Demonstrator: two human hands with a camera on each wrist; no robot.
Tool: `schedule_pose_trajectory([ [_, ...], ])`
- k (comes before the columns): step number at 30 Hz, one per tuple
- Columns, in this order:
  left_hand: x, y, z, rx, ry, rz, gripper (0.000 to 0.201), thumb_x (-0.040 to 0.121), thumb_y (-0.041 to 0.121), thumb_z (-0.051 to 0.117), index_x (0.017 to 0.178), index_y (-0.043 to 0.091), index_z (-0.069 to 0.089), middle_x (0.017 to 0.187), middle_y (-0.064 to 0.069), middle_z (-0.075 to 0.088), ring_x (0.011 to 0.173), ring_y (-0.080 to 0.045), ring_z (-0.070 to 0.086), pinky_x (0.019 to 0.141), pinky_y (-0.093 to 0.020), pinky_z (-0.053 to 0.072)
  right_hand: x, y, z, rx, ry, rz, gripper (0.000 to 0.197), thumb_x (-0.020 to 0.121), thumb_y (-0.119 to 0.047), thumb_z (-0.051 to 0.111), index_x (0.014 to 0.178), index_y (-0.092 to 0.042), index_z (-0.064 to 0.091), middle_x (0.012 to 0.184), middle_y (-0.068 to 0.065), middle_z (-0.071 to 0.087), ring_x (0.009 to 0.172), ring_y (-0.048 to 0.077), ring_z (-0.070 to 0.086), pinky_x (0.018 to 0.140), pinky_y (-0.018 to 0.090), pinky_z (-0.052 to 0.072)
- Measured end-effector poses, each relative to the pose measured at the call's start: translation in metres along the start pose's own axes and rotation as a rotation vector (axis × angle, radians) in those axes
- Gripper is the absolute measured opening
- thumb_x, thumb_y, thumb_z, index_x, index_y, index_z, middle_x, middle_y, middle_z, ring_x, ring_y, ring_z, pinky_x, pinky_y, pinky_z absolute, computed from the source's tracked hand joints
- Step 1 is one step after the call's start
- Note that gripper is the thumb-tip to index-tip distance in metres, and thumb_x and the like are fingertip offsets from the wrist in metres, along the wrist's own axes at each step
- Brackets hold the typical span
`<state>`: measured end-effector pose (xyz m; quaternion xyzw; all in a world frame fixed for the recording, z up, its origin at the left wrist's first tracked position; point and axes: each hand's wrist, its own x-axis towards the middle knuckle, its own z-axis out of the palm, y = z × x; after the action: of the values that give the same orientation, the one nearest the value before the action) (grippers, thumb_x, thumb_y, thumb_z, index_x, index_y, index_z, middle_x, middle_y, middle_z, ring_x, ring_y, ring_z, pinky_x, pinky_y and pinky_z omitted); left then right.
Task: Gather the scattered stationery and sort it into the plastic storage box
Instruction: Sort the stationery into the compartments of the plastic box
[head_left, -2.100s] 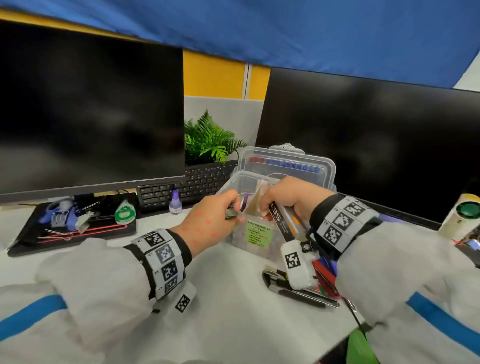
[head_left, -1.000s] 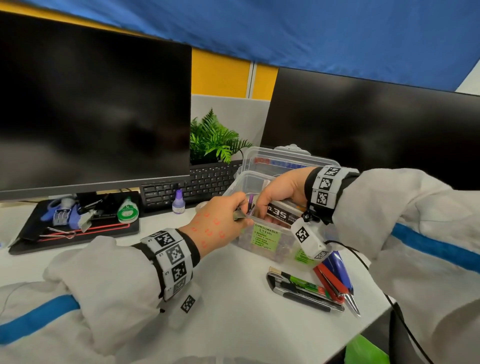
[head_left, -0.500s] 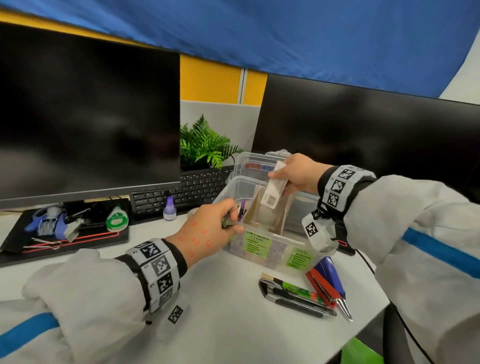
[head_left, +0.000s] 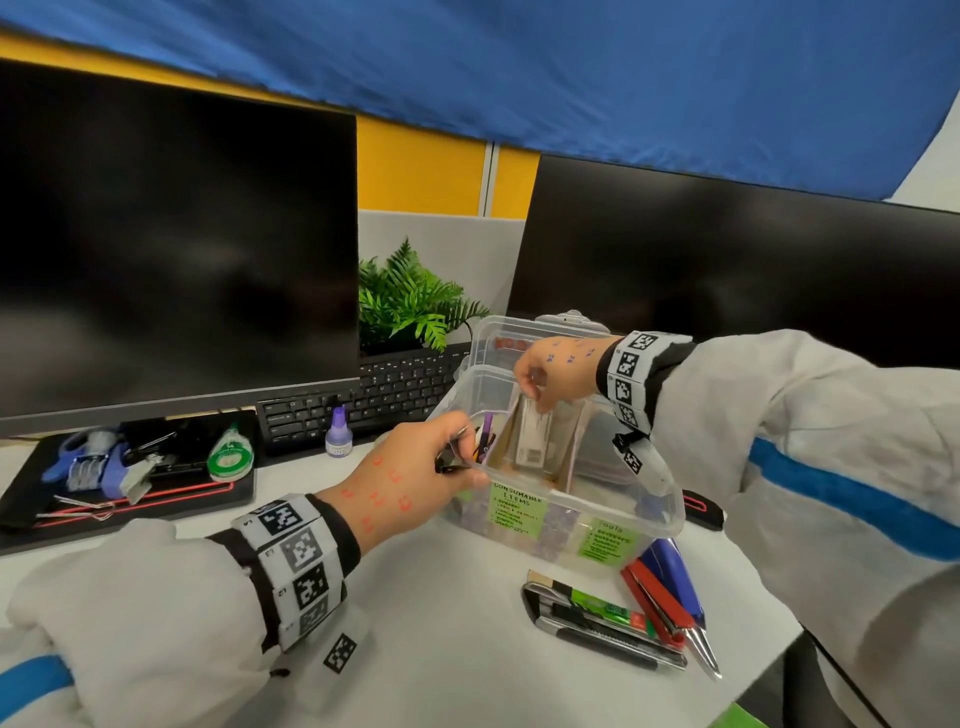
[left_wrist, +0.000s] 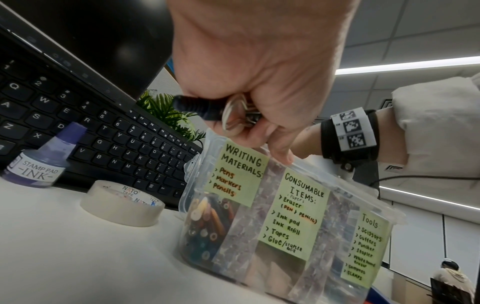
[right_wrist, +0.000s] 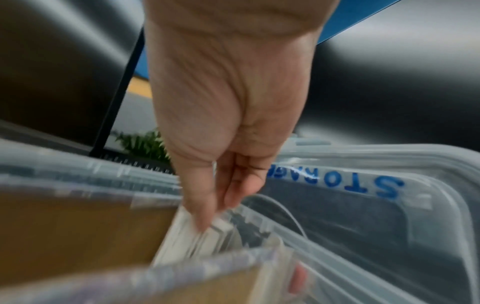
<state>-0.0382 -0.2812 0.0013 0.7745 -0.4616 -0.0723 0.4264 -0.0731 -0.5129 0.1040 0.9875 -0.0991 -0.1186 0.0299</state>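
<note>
The clear plastic storage box (head_left: 597, 512) stands open on the desk, split by card dividers and labelled for writing materials, consumables and tools (left_wrist: 291, 216). My right hand (head_left: 535, 395) reaches in from above and pinches the top of a small white box (head_left: 532, 439) standing in the middle compartment; in the right wrist view the fingertips (right_wrist: 205, 214) hold its upper edge (right_wrist: 187, 238). My left hand (head_left: 457, 452) sits at the box's left front rim, gripping black binder clips (left_wrist: 200, 107) with metal loops, one finger touching the rim.
The box lid (right_wrist: 363, 185) leans behind the box. A cutter (head_left: 597, 618) and red and blue pens (head_left: 665, 597) lie in front. A tape roll (left_wrist: 122, 203), an ink bottle (head_left: 338, 439), a keyboard (head_left: 363, 395) and a black tray (head_left: 130, 478) of stationery are to the left.
My right hand lifted out of the box, held the small white box above it, and has now lowered it into the middle compartment. The left hand stayed at the rim with the clips.
</note>
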Motion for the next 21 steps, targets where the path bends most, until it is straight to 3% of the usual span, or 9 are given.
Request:
schedule_pose_trajectory([
  [3, 0.003, 0.000, -0.001, -0.005, -0.003, -0.001, 0.027, 0.082, 0.031, 0.081, 0.084, 0.029, 0.054, 0.080, 0.005, 0.068, 0.080, -0.022, 0.066, 0.077, -0.047, 0.058, 0.008, 0.000, 0.008, -0.115, -0.002, -0.025, 0.010, 0.085, -0.008, 0.071, 0.094, -0.012, 0.074, 0.092, 0.001, 0.070, 0.082, 0.017, 0.065, 0.068, 0.018, 0.045],
  [6, 0.005, 0.000, -0.001, -0.008, -0.008, -0.016, 0.027, 0.082, 0.031, 0.082, 0.083, 0.029, 0.055, 0.079, 0.005, 0.068, 0.080, -0.022, 0.067, 0.076, -0.045, 0.059, 0.012, 0.000, 0.013, -0.164, -0.015, -0.010, 0.010, 0.081, -0.019, 0.077, 0.078, -0.020, 0.068, 0.075, -0.005, 0.067, 0.070, 0.013, 0.064, 0.069, 0.024, 0.056],
  [8, 0.006, 0.001, -0.001, -0.013, -0.008, -0.024, 0.027, 0.081, 0.029, 0.082, 0.083, 0.028, 0.055, 0.078, 0.005, 0.068, 0.079, -0.022, 0.067, 0.076, -0.043, 0.060, 0.014, 0.002, 0.016, -0.160, 0.021, 0.013, 0.020, 0.087, -0.021, 0.071, 0.074, -0.023, 0.056, 0.078, -0.003, 0.065, 0.063, 0.010, 0.061, 0.060, 0.022, 0.054],
  [11, 0.006, 0.001, -0.002, -0.047, -0.012, -0.059, 0.028, 0.079, 0.026, 0.084, 0.081, 0.027, 0.056, 0.078, 0.005, 0.068, 0.074, -0.013, 0.065, 0.076, -0.038, 0.060, 0.014, 0.001, 0.018, -0.110, 0.056, 0.038, 0.011, 0.094, -0.026, 0.063, 0.092, -0.015, 0.063, 0.088, 0.004, 0.069, 0.064, 0.013, 0.064, 0.050, 0.017, 0.048],
  [13, 0.004, 0.004, -0.003, -0.099, -0.012, -0.069, 0.029, 0.079, 0.022, 0.085, 0.081, 0.028, 0.057, 0.085, 0.003, 0.071, 0.079, -0.012, 0.068, 0.078, -0.033, 0.059, 0.014, 0.000, 0.018, -0.116, 0.045, 0.042, 0.019, 0.095, -0.028, 0.061, 0.101, -0.010, 0.066, 0.090, 0.004, 0.069, 0.066, 0.015, 0.064, 0.049, 0.017, 0.047],
  [15, 0.001, 0.011, -0.004, -0.141, -0.002, -0.097, 0.027, 0.082, 0.017, 0.082, 0.090, 0.026, 0.057, 0.091, -0.002, 0.074, 0.086, -0.012, 0.069, 0.082, -0.007, 0.046, 0.013, 0.002, 0.016, -0.077, 0.037, 0.049, 0.017, 0.094, -0.029, 0.061, 0.096, -0.013, 0.066, 0.090, 0.005, 0.071, 0.072, 0.018, 0.069, 0.057, 0.021, 0.054],
  [17, -0.001, 0.020, -0.009, -0.165, 0.027, -0.147, 0.029, 0.087, 0.014, 0.076, 0.105, 0.020, 0.053, 0.098, -0.003, 0.075, 0.086, -0.012, 0.067, 0.066, 0.011, 0.030, 0.010, 0.006, 0.012, -0.019, 0.087, 0.049, 0.013, 0.090, -0.030, 0.066, 0.089, -0.018, 0.064, 0.090, 0.003, 0.070, 0.079, 0.019, 0.069, 0.063, 0.025, 0.053],
  [19, 0.001, 0.023, -0.015, -0.271, 0.048, -0.167, 0.034, 0.089, 0.015, 0.074, 0.110, 0.024, 0.048, 0.103, -0.007, 0.076, 0.068, -0.012, 0.061, 0.056, -0.005, 0.040, 0.003, 0.006, 0.003, 0.160, 0.185, 0.044, 0.010, 0.088, -0.027, 0.069, 0.092, -0.018, 0.066, 0.088, 0.000, 0.071, 0.083, 0.019, 0.069, 0.064, 0.024, 0.051],
  [21, 0.004, 0.028, -0.021, -0.393, 0.053, -0.190, 0.041, 0.089, 0.014, 0.072, 0.114, 0.029, 0.044, 0.105, -0.012, 0.075, 0.060, -0.012, 0.055, 0.056, -0.025, 0.045, -0.013, -0.002, -0.006, 0.556, 0.186, -0.042, 0.013, 0.089, -0.016, 0.069, 0.101, -0.012, 0.068, 0.091, 0.004, 0.072, 0.087, 0.021, 0.072, 0.068, 0.030, 0.056],
])
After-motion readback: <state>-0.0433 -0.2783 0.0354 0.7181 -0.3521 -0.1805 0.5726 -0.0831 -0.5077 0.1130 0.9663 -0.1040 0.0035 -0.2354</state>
